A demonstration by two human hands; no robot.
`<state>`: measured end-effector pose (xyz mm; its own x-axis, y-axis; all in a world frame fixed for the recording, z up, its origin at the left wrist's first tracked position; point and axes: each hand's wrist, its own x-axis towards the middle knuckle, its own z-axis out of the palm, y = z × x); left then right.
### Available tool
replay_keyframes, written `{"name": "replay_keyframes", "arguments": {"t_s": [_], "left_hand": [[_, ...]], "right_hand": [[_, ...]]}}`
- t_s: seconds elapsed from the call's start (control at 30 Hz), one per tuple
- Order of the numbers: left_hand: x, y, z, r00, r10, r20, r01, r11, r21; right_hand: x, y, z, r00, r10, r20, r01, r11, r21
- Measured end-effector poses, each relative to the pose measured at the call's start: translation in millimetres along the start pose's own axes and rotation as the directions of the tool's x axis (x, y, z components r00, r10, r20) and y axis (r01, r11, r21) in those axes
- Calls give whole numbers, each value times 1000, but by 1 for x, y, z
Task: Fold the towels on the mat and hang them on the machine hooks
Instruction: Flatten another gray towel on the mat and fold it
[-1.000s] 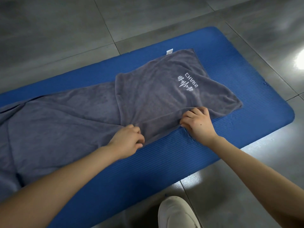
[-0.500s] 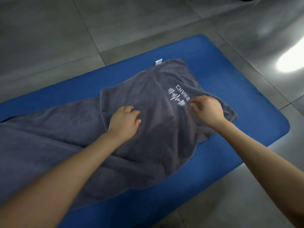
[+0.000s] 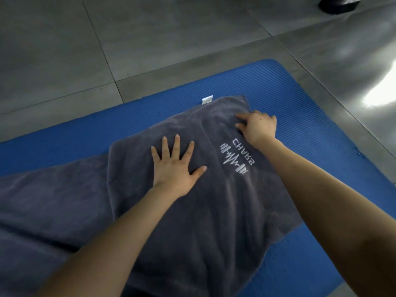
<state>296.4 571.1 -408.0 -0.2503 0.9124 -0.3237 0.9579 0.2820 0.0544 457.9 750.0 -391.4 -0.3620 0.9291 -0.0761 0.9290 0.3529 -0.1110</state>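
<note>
Head view: the towel [image 3: 214,221] lies across the centre and left of the frame on the mat [image 3: 300,88], with one end folded over. The step looks like smoothing this first fold. Next it probably needs another fold before hanging. The left hand [image 3: 174,168] presses flat at centre, fingers spread. The right hand [image 3: 258,127] rests on the flap's upper-right corner with fingers bent. I cannot tell whether it pinches cloth.
</note>
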Motion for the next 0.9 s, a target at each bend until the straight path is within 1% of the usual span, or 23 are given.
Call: {"name": "replay_keyframes", "arguments": {"t_s": [0.07,0.13,0.17,0.23,0.27,0.3,0.37,0.47,0.57,0.67,0.73,0.8,0.9], "left_hand": [[9,-1,-4,1000,26,14,-26,1000,1],[22,0,-12,997,59,50,-59,998,-2],[30,2,-17,995,73,69,-73,997,-4],[48,7,-27,991,88,102,-87,996,-14],[56,11,-32,989,90,114,-88,996,-25],[62,16,-37,989,87,119,-83,996,-42],[66,24,-40,992,70,106,-59,993,-99],[48,33,-35,993,92,70,-82,988,-127],[19,35,-22,988,147,40,-143,985,-93],[-7,37,-8,982,188,14,-187,982,-37],[-23,41,-2,975,222,-20,-222,975,-5],[-40,48,-1,959,277,-60,-277,961,5],[-64,60,1,922,380,-77,-383,923,-33]], "right_hand": [[10,7,-2,996,-66,-52,62,995,-73],[23,17,-11,991,-72,-112,53,985,-167],[30,23,-19,987,-28,-158,2,987,-161],[40,34,-35,966,120,-231,-127,992,-15],[41,38,-39,958,170,-229,-162,985,54],[41,42,-40,963,182,-197,-167,982,92],[31,47,-38,980,162,-115,-144,978,150],[-3,70,-36,973,220,-62,-198,948,250],[-57,104,-30,944,326,-46,-313,932,185],[-113,134,-23,894,447,-42,-441,892,101],[-140,149,-19,863,504,-34,-502,863,55],[-155,160,-16,853,522,-11,-521,852,59],[-163,164,-13,876,482,14,-479,867,136]]}}
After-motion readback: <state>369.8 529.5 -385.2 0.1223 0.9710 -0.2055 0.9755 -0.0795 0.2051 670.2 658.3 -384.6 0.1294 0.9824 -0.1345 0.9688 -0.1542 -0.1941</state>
